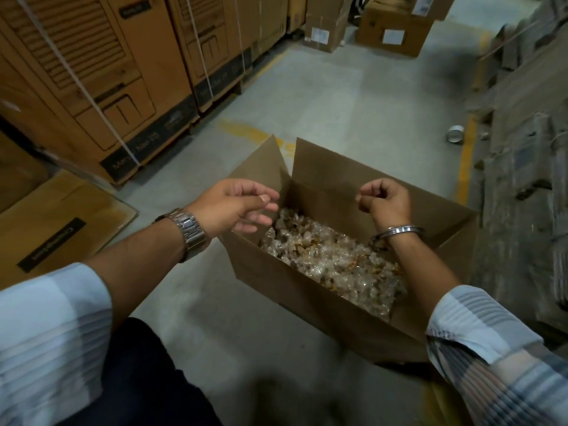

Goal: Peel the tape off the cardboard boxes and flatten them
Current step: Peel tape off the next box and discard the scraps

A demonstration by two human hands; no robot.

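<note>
Fingers of the left hand (233, 207) hang loose and spread over the left end of the open cardboard box (307, 290). Those of the right hand (387, 201) are curled in above its far wall, apparently holding nothing, though the view is soft there. The box stands on the floor (338, 96), with crumpled clear tape (332, 259) heaped inside.

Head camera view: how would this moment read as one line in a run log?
cardboard box: open, unflattened | contents: crumpled tape | left hand: open, over left rim | right hand: curled, nothing seen held
</note>
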